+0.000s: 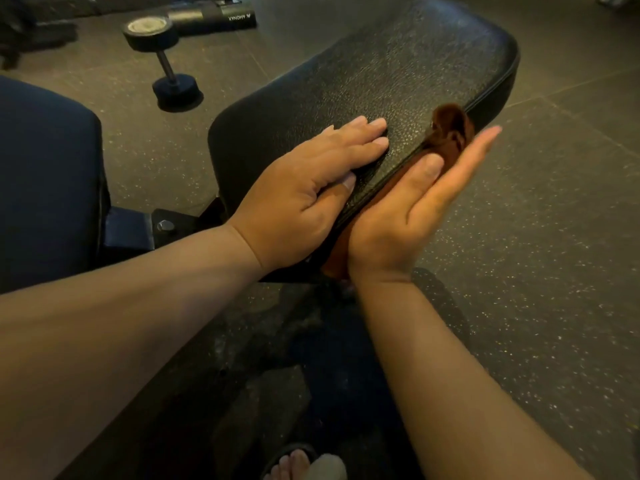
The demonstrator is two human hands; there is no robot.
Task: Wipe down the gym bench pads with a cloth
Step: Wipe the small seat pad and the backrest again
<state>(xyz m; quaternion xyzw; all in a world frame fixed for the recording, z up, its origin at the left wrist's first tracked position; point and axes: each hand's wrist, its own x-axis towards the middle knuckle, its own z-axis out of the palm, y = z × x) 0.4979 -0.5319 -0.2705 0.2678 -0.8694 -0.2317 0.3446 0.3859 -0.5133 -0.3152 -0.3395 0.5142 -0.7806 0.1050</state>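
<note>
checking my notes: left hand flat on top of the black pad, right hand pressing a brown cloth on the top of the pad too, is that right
Not quite. The head view shows the left hand flat on top of the black pad, but the right hand presses the brown cloth against the pad's side edge, not its top.

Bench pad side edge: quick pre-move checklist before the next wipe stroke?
1. Brown cloth pressed between right hand and the black bench pad side edge: ok.
2. Left hand flat on the pad top, steadying it: ok.
3. Stroke path along the edge toward the far end free of objects: ok.
4. Dumbbell on the floor, apart from the pad: ok.
5. Pad top already wiped: cannot tell.
6. Cloth damp or dry: cannot tell.
</note>
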